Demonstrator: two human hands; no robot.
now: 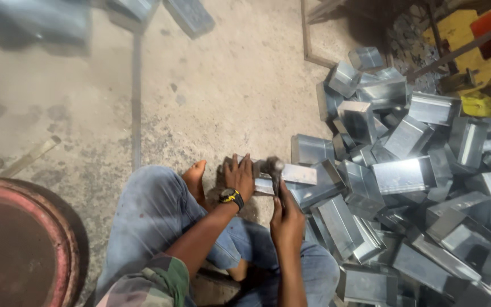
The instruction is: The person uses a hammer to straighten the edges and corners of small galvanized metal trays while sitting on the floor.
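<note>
Sheet-metal piece (291, 173), bent into a flat channel, lies on the concrete floor (228, 85) just in front of the person's knees, beside a large pile of similar galvanised boxes (416, 170). The left hand (238, 176), which wears a black and yellow wristwatch (231, 197), presses flat on the near end of the piece and holds it down. The right hand (286, 219) is closed around the handle of a hammer (274, 170), whose head is over the metal, close to the left fingers. I judge the piece as light but stiff, with thin edges that can cut, and its smooth surface is probably slippery. It seems safer to hold it on the flat face, away from the edges. A bare foot (194, 179) rests close to the left hand.
</note>
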